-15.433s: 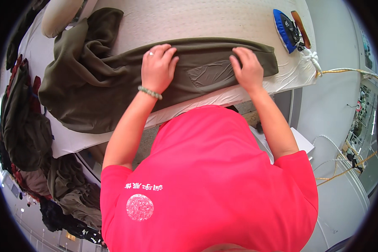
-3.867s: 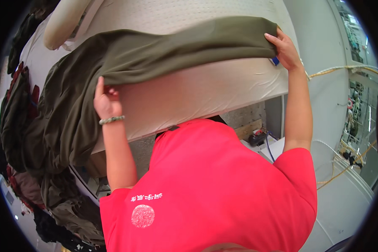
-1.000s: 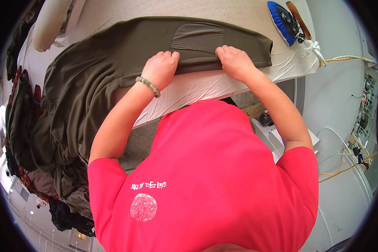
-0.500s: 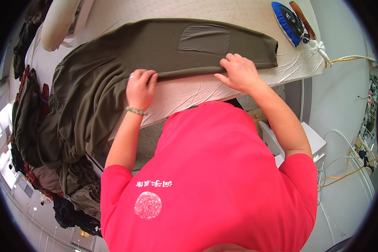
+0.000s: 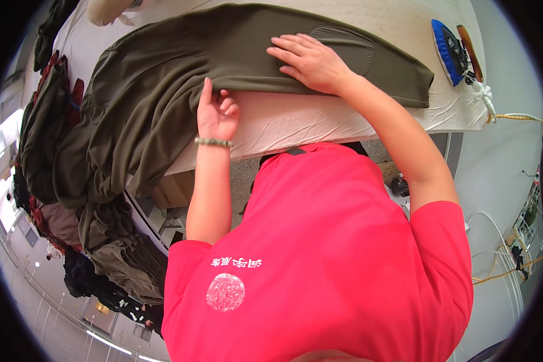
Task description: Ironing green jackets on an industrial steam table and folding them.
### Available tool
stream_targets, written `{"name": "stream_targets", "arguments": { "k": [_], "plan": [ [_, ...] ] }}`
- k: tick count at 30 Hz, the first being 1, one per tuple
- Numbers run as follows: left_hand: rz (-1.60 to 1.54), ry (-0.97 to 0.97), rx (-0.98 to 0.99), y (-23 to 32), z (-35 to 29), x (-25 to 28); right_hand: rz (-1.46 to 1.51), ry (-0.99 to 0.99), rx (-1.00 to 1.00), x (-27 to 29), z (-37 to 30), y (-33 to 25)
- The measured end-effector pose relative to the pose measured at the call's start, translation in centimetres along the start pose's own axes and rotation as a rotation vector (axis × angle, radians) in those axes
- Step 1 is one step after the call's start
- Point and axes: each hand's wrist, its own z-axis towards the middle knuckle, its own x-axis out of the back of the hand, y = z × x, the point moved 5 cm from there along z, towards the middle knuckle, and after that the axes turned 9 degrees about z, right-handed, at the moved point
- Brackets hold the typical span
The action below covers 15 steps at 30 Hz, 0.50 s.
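An olive-green garment [image 5: 247, 51] lies over a table with a pale cloth cover [image 5: 320, 114]. One long leg or sleeve stretches flat to the right, with a patch [image 5: 347, 45] on it; toward the left the cloth bunches into folds. My right hand [image 5: 311, 63] rests palm down on the flat part, fingers stretched out beside the patch. At the near edge, my left hand [image 5: 218, 117] is turned partly palm up. Its forefinger points out against the cloth and the other fingers curl loosely, with nothing visible in them. A beaded bracelet [image 5: 214, 142] circles that wrist.
An iron [image 5: 449, 53] with a blue-edged base and brown handle stands at the table's far right, its cord [image 5: 513, 116] running off rightward. More dark garments [image 5: 120, 253] hang or lie in heaps on the left. A pale padded form [image 5: 105, 9] shows at the top left.
My right hand has moved from the garment's near edge onto its surface, further left and away from me. My left hand has released the edge and turned over, its forefinger extended.
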Motion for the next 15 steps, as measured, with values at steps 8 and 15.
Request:
{"name": "stream_targets", "arguments": {
  "k": [8,15],
  "plan": [
    [0.145,-0.062,-0.301,0.8,1.6,-0.3,-0.129,0.012,-0.134,-2.3,2.0,-1.7],
    [0.902,0.190,-0.334,0.3,2.0,0.5,-0.286,0.112,-0.322,-6.5,3.6,-4.7]
  ]
}}
